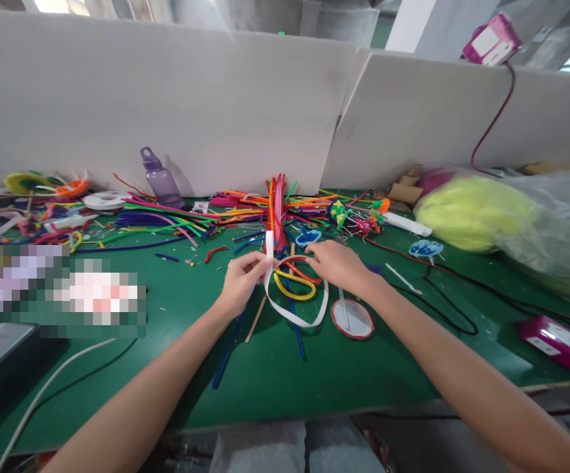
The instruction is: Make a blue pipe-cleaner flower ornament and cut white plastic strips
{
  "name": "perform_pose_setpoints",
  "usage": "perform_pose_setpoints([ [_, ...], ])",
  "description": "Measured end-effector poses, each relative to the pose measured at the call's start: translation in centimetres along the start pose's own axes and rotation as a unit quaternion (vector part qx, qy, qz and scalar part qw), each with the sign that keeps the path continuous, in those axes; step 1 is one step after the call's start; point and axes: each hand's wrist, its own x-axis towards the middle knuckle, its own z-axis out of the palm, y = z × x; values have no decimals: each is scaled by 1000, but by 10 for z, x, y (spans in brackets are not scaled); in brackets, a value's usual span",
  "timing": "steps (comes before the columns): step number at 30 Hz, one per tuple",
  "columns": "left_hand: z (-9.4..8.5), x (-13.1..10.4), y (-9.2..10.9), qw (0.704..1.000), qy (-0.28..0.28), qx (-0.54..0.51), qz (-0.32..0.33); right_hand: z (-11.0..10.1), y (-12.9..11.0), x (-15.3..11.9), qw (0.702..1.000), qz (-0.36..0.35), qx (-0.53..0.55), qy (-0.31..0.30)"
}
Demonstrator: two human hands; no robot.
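My left hand [245, 279] is closed in a pinch on a flat white ribbon [305, 324], whose short end sticks up above the thumb. From there the ribbon hangs in a loop and rises toward my right hand [339, 266], whose fingers are curled together by its other side. Inside that loop a yellow bent strip [301, 297] and a red bent strip [301, 263] form rounded loops between the hands. What the right fingertips grip is partly hidden. Below lie blue strips [226, 355] and a thin wooden stick [255, 320]. A round pale disc with a red rim [352, 320] rests beside my right wrist.
Piles of coloured strips [167, 220] line the back of the green table [265, 394]. A purple bottle [161, 180] leans there. Yellow material in a plastic bag [482, 207], dark cables [452, 315] and a magenta device [561, 345] lie right. A white partition [167, 98] stands behind.
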Motion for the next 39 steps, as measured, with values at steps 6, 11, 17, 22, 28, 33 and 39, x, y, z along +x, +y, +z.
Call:
perform_pose_setpoints([
  [6,-3,2,5,995,29,-85,-38,7,11,-1,1000,17,17,-4],
  [11,-2,3,8,987,8,-147,-61,-28,-2,-31,983,-10,182,-32],
  [17,-1,1,3,989,-21,-137,-54,-60,-28,-68,808,-175,346,-444],
  [22,0,-1,-2,994,-4,-89,-57,-25,-20,-27,982,-30,185,-6],
  [28,3,-3,-1,1000,-21,3,-21,12,-31,-3,998,-54,33,-4],
  [33,5,-5,2,998,-46,35,-18,25,-36,0,998,-51,22,-3],
  [39,5,-7,4,997,-56,45,-13,15,-34,3,997,-4,69,32],
])
